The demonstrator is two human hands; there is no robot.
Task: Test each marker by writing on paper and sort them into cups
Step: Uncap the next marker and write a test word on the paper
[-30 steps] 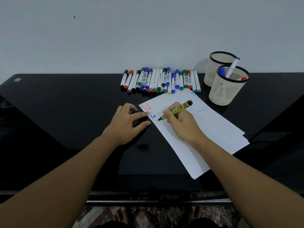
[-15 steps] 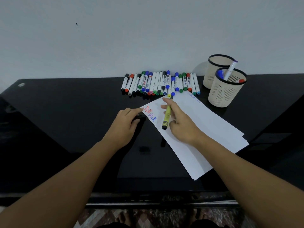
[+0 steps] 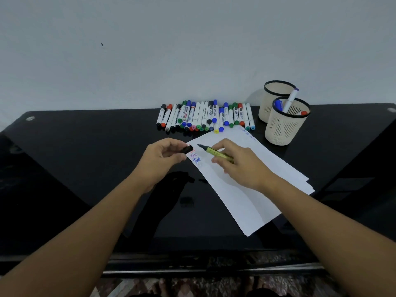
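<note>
A: Black glossy tabletop against a plain pale wall. White paper lies slantwise on it; I take the paper as landmark. What do the hands hold?

B: Right hand hovers over the paper's upper half, fingers closed around a yellow-green marker. Thumb and first fingers pinch the barrel; the rest curl loosely beneath. Marker is uncapped, dark tip pointing toward the paper's upper left corner. Whether the tip touches the sheet, cannot tell.

A: Left hand?

B: Left hand sits just off the paper's left edge, raised above the table. Fingertips together on a black cap, held between thumb and forefinger, open end toward the marker tip. Other fingers half-curled, not touching anything. Cap and tip are near, a small gap between them.

A: Marks on the paper?

B: Small red and blue handwriting at the upper left corner, below the cap. Faint blue strokes near the far corner.

A: Remaining markers?

B: Row of markers lies beyond the paper's far edge, side by side, caps mostly toward the wall; red, blue, green, black caps mixed. The nearest ends just about reach the paper.

A: Cups?

B: Two cream slotted cups with black rims, beyond the paper's right far corner. Nearer cup holds a few markers, one white with a purple end leaning out, blue and red caps showing. Farther cup stands behind it, touching or nearly; its contents are hidden.
</note>
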